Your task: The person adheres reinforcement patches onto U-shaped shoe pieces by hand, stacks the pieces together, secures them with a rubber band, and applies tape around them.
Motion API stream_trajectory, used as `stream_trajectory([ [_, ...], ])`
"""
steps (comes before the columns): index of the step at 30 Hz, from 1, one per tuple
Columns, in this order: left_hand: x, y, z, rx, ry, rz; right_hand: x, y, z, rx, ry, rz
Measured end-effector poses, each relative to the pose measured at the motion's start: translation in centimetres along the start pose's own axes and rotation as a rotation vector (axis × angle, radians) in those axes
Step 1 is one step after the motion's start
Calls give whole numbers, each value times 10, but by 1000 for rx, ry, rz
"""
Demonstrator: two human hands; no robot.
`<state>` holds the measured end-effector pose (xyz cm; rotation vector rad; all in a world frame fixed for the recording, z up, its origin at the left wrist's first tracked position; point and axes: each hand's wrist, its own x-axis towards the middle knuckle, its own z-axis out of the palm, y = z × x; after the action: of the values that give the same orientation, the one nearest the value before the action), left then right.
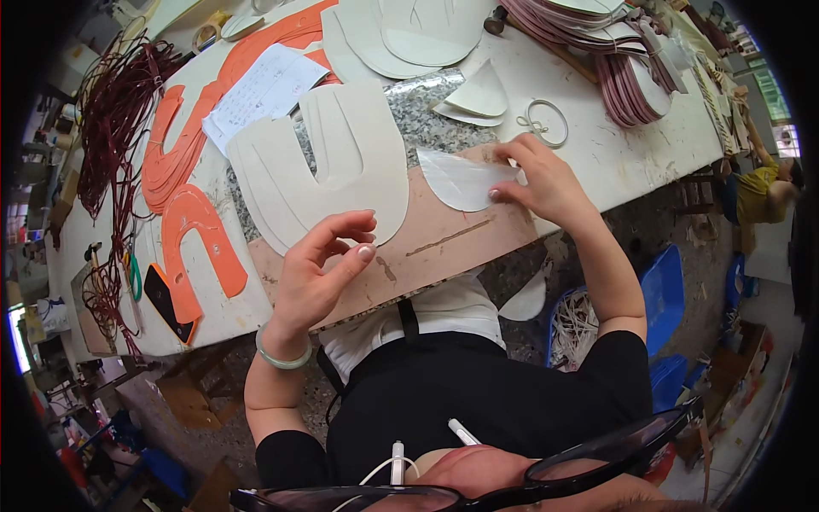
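Observation:
My right hand (542, 181) grips the right end of a half-round white sheet piece (456, 181) between thumb and fingers. The piece lies over a brown work board (452, 235) at the table's near edge. Over the left part of that board, my left hand (317, 271) is held with fingers bent and apart, nothing visible in it. Just beyond its fingertips lie overlapping U-shaped off-white pieces (375, 145). Two more half-round white pieces (479, 92) rest on the speckled stone slab (420, 111), farther off.
Orange U-shaped pieces (200, 239), a phone (166, 303) and dark red cords (124, 102) lie on the left. A written sheet (264, 90) sits farther back. Stacked pink-edged pieces (627, 85), a tape roll (546, 122) and a hammer (495, 21) are toward the far right. A blue bin (661, 294) stands below.

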<state>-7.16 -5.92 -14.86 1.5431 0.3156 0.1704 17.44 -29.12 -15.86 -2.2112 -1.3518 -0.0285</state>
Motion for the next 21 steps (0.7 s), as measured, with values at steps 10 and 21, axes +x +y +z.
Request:
stream_trajectory([
  [10, 15, -2, -26, 186, 143, 135, 38, -35, -15, 500, -382, 106],
  [21, 13, -15, -39, 232, 179, -203, 89, -50, 60, 650, -706, 102],
])
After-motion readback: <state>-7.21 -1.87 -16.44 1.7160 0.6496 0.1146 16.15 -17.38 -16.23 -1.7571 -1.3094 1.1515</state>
